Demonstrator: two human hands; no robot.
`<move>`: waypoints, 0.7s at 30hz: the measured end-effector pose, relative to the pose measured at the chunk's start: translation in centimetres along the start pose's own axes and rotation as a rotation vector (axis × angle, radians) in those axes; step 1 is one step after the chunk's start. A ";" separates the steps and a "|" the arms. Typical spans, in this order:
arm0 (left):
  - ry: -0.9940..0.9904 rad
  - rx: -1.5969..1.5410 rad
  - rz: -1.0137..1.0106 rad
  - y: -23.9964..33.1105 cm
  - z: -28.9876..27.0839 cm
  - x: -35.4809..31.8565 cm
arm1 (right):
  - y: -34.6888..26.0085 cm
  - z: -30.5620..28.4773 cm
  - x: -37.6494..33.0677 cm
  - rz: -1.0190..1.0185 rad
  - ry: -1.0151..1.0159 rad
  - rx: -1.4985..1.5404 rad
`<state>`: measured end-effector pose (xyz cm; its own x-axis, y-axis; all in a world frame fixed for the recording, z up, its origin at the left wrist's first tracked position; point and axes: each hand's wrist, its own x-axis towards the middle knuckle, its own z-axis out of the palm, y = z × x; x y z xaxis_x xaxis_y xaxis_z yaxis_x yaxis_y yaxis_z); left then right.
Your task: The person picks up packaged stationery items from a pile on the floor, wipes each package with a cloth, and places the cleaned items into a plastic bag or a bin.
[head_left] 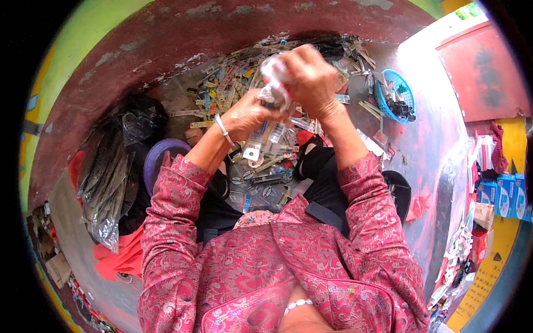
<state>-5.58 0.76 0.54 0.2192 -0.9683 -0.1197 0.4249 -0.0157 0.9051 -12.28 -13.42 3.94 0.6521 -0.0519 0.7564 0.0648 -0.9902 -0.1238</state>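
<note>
Both hands are raised in front of me over the littered floor. My left hand (248, 115), with a pale bangle at the wrist, is closed on a crumpled whitish plastic wrapper (273, 83) with bits of red. Curled against the wrapper's upper right side is my right hand (311, 77), slightly smeared by motion, its fingers closed on the same plastic. What the wrapper contains, if anything, cannot be made out. Just below my hands lie narrow clear packages with white cards (253, 151), part of a wide pile of small flat packets (222, 83).
A blue plastic basket (411, 94) with black pieces stands at the right. On the left are a black plastic bag (141, 119), long clear sleeves (105, 177), a purple round rim (155, 161) and red sheets (122, 255). A maroon wall (127, 53) curves behind the pile.
</note>
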 end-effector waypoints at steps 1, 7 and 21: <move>-0.019 0.015 -0.044 0.2 0.5 -0.4 | 1.4 -0.1 -0.1 0.047 0.035 -0.081; 0.110 -0.245 -0.117 1.0 0.0 -0.8 | 8.5 -2.4 -0.8 0.801 0.270 0.036; 0.066 -0.241 -0.108 0.7 0.2 -0.8 | 8.1 -0.6 -1.0 0.876 0.178 0.300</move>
<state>-5.64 1.42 1.37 0.2145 -0.9457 -0.2441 0.6444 -0.0508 0.7630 -12.89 -21.47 2.57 0.4376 -0.8056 0.3995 -0.1858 -0.5157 -0.8364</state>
